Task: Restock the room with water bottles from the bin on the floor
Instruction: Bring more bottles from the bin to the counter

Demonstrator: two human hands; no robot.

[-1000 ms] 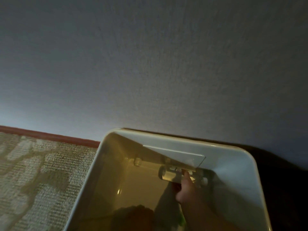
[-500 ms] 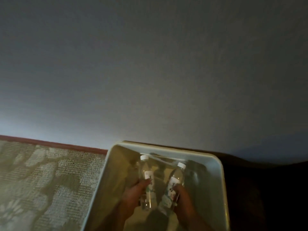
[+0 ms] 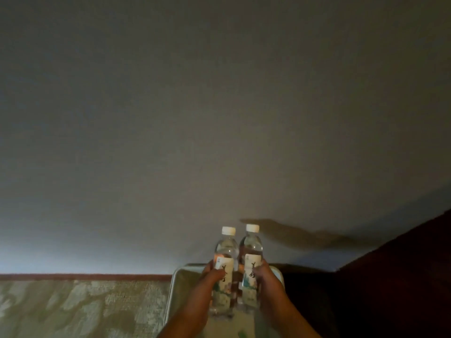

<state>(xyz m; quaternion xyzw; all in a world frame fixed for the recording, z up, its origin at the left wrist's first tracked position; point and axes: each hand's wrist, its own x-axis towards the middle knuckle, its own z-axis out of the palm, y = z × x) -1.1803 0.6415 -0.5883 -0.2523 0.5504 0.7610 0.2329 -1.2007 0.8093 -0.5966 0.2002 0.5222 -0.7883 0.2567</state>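
Left hand [image 3: 211, 279] grips one water bottle [image 3: 225, 262], right hand [image 3: 264, 276] the other bottle [image 3: 251, 259]; both above the bin [image 3: 176, 276] at 6 o'clock; placement still pending.

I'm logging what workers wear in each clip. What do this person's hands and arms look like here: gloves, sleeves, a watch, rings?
Both hands are bare: no gloves on the left hand or the right hand. The forearms show uncovered to the picture's bottom edge, with no sleeve, watch or band in view. The light is too dim to rule out rings.
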